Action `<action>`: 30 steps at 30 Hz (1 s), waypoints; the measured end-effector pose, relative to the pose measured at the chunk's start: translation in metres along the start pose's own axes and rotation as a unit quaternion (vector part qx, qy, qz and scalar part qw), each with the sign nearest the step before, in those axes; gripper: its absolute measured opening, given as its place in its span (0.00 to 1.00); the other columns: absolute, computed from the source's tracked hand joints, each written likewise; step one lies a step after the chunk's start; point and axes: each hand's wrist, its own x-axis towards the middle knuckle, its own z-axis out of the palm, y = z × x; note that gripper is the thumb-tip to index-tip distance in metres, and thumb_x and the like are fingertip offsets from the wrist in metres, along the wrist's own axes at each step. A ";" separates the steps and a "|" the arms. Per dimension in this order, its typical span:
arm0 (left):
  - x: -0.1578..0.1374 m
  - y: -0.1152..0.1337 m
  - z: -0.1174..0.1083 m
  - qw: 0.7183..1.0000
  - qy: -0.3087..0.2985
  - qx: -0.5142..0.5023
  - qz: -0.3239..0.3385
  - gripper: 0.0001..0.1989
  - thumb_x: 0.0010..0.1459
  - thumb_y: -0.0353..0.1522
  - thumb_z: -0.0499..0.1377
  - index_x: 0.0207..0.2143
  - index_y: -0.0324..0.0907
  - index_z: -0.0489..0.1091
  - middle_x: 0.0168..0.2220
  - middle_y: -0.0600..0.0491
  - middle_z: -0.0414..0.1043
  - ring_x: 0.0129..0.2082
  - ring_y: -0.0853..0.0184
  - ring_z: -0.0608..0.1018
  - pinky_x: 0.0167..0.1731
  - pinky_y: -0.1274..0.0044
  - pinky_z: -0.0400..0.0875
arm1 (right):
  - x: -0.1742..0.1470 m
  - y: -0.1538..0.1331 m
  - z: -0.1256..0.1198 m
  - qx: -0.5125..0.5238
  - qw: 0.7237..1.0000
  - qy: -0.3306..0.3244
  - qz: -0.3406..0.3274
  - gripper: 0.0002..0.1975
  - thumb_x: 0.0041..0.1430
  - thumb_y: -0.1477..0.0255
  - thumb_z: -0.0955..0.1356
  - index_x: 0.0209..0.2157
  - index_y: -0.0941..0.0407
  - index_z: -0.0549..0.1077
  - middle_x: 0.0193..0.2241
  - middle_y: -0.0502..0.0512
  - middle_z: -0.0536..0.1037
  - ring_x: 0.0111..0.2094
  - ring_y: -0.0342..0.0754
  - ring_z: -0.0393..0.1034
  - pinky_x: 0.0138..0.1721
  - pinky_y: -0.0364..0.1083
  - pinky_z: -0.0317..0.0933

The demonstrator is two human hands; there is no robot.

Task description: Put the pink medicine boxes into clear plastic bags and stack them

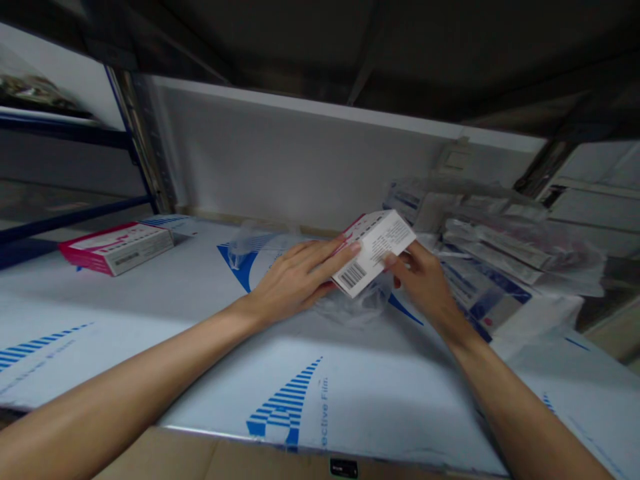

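Observation:
Between my two hands is a white and pink carton (376, 250), tilted and lifted over the shelf, its barcode side facing me. My left hand (300, 273) grips its left end, thumb along the near face. The right end is pinched by my right hand (417, 273), with the thumb on the printed side. Crumpled clear plastic (350, 307) lies beneath the carton. A similar pink and white carton (120, 248) rests flat on the left of the shelf.
The shelf surface (210, 373) wears blue-printed protective film. At the right are several plastic-wrapped white and blue boxes (485, 287). Metal uprights (145, 143) flank the back wall (290, 153), and a dark shelf (300, 47) hangs overhead. Cardboard (200, 457) shows below the front edge.

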 end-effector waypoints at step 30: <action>-0.175 -0.123 -0.227 0.842 0.128 0.091 -0.515 0.26 0.60 0.48 0.57 0.52 0.40 0.71 0.54 0.41 0.77 0.56 0.50 0.76 0.59 0.58 0.68 | 0.109 -0.141 0.276 0.183 0.977 -0.050 -0.093 0.17 0.54 0.65 0.74 0.46 0.54 0.79 0.44 0.58 0.83 0.43 0.54 0.78 0.48 0.55 0.73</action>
